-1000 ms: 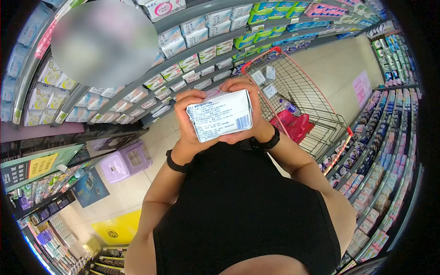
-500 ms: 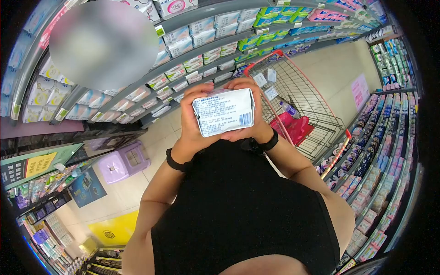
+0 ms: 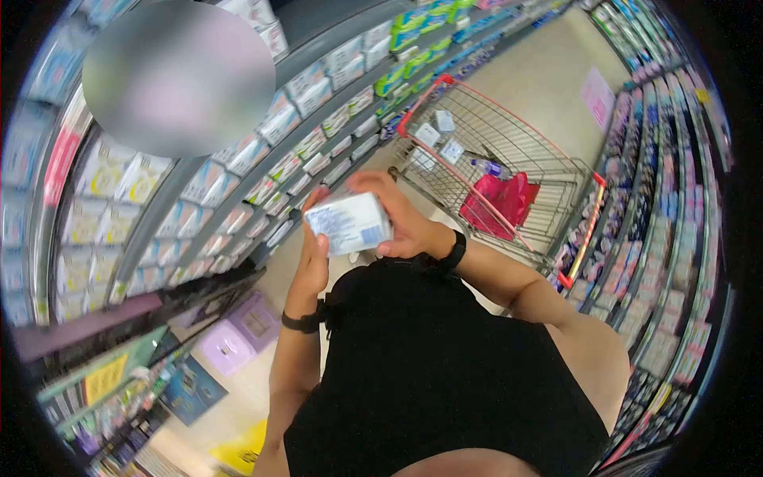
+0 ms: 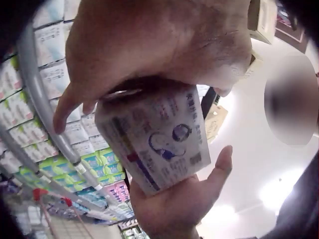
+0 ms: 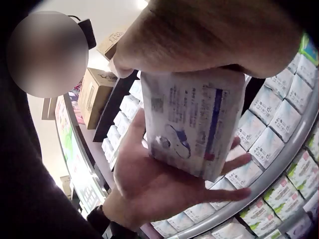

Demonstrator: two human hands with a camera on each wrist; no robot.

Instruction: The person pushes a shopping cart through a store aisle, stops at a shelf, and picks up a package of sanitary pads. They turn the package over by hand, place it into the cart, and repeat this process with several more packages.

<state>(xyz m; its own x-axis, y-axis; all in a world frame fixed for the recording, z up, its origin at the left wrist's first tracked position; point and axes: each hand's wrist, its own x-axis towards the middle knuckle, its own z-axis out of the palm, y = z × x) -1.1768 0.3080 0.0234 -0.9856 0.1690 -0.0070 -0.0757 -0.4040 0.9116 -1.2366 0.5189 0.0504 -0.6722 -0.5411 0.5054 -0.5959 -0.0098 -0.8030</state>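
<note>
A white package (image 3: 348, 224) with blue print and a barcode is held in front of the chest, slightly blurred. The right hand (image 3: 407, 222) grips its right side, fingers over the far top edge and thumb near the lower corner. Against the left side lies the left hand (image 3: 315, 258), its thumb at the front edge. In the right wrist view, the left hand (image 5: 162, 186) has its fingers spread and fairly straight along the package (image 5: 192, 124). The left wrist view shows the package (image 4: 157, 137) between both hands, its underside printed with a blue picture.
A red-edged shopping cart (image 3: 509, 151) stands ahead to the right, holding several white packs, a bottle (image 3: 490, 168) and a red bag (image 3: 497, 208). Shelves of packaged goods (image 3: 103, 219) line the left, with more shelving on the right. A purple stool (image 3: 238, 334) is at the lower left.
The package has moved left and turned slightly, and the left hand's grip has loosened, its fingers straighter. The view has swung, bringing the left shelves closer and shifting the cart left.
</note>
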